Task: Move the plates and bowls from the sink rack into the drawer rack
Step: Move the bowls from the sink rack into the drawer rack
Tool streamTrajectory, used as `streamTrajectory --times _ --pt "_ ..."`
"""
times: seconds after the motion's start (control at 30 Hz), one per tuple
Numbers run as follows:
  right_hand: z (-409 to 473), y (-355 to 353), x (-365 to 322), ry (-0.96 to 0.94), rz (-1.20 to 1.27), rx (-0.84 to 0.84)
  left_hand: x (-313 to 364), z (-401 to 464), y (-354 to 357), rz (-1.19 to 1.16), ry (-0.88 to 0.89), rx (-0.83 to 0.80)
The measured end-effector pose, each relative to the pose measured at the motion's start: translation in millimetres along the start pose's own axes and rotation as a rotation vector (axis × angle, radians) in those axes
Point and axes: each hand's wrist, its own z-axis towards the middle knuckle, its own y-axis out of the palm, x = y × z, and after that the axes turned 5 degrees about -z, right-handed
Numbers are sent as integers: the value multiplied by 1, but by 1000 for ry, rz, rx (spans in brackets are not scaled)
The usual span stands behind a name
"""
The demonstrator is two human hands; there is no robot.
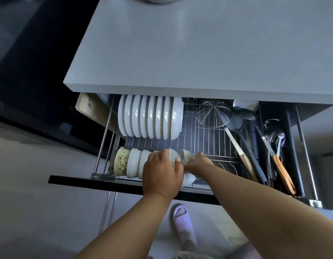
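Head view: at the drawer rack's front edge, the left hand curls over one white bowl while the right hand pinches the rim of a second bowl beside it. Glazed ceramic: rigid, slippery, breakable; rims are the best hold. White plates stand along the rear edge.

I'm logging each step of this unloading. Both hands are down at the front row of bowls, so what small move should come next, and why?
Probably seat the bowl under the left hand against the white bowls already standing on edge, then let go. The right hand holds another bowl beside it, and bare rack lies to the right.
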Motion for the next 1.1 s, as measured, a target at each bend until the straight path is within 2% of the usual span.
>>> streamTrajectory --times 0.33,0.6,0.87,1.0,1.1 --pt "-1 1 0 -56 -15 -86 -3 0 3 27 22 -3" --pt "-26 -26 15 -99 134 62 -1 -2 3 -11 -5 17" --pt "-74 -59 73 -146 340 164 7 -1 0 17 -100 -84" --pt "-95 -89 115 -141 423 238 49 1 11 -245 -193 -142" --pt "-107 -115 149 -130 489 302 112 -4 26 -381 -98 -246"
